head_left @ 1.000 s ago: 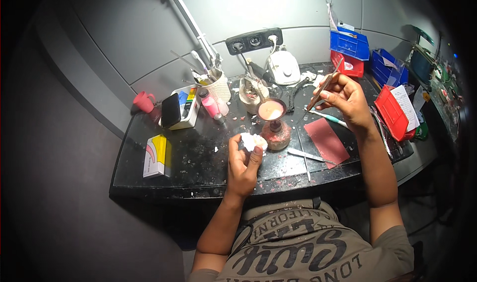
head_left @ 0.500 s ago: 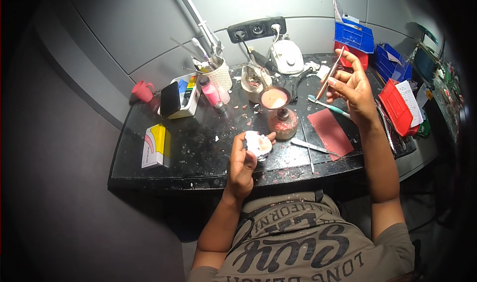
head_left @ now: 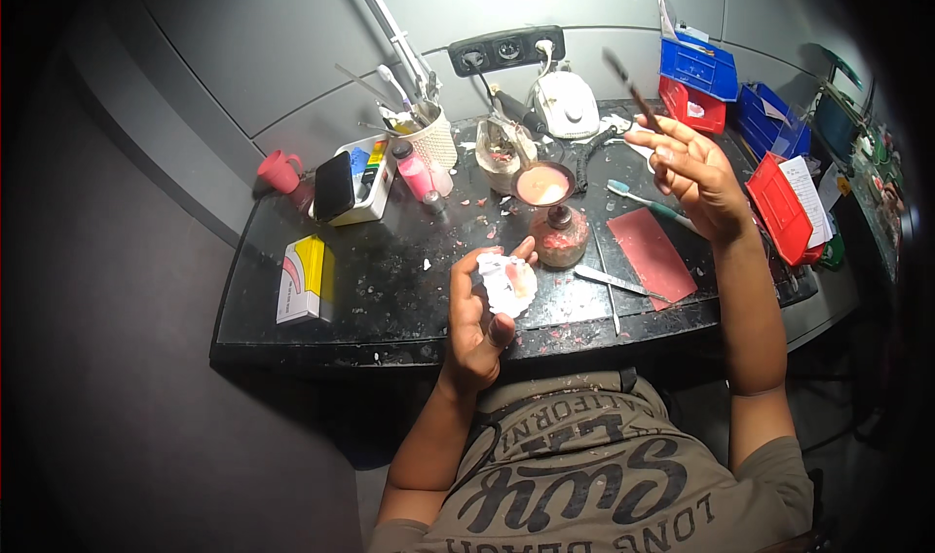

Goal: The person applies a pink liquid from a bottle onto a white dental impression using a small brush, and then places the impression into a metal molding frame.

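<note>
My left hand (head_left: 469,334) is closed around a white plaster dental cast (head_left: 499,272) with pink wax on it, held above the desk's near edge. Raised at the right, my right hand (head_left: 703,178) pinches a slim wax tool (head_left: 633,93) with a brown handle; its upper end is blurred. Between the hands stands a spirit burner (head_left: 559,243), with a round pan of pinkish wax (head_left: 542,185) over it. A pink wax sheet (head_left: 645,251) lies below my right hand, with a metal knife (head_left: 616,280) partly on it. A toothbrush (head_left: 651,204) lies behind the sheet.
A yellow-and-white box (head_left: 300,285) stands at the left. Behind it are a white bin (head_left: 362,207) with a phone on it, a pink bottle (head_left: 413,175) and a tool-filled cup (head_left: 433,144). Red and blue bins (head_left: 779,212) line the right side. A thin rod (head_left: 605,285) lies near the knife.
My right hand has tipped the tool so its upper end now points up and left. The cast has turned slightly in my left hand, its pink side more toward me.
</note>
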The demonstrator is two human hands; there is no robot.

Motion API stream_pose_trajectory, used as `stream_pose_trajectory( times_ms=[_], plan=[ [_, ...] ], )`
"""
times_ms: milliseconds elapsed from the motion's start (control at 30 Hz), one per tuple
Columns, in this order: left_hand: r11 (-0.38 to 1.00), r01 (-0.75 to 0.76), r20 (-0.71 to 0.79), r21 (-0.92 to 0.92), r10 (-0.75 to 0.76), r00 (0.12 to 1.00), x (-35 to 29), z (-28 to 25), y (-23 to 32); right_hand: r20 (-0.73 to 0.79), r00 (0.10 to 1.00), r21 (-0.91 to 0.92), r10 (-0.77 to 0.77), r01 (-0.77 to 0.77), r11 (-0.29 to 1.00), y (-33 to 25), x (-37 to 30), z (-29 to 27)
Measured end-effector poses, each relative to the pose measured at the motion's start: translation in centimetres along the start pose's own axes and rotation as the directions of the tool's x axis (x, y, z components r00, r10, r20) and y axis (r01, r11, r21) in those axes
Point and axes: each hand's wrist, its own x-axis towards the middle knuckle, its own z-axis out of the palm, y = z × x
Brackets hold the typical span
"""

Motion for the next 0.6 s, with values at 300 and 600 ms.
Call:
stream_pose_trajectory(
  times_ms=[300, 600],
  plan=[
    [0.999, -0.024, 0.026, 0.032, 0.023, 0.999, 0.0, -0.4, -0.4, 0.009, 0.999, 0.038, 0.03, -0.031, 0.999, 1.3, 0.7, -2.3],
    [1.0, 0.005, 0.015, 0.026, -0.005, 1.0, -0.1, -0.3, -0.2, 0.164, 0.986, -0.204, 0.011, 0.023, 0.979, 1.5, -0.2, -0.7]
  ],
)
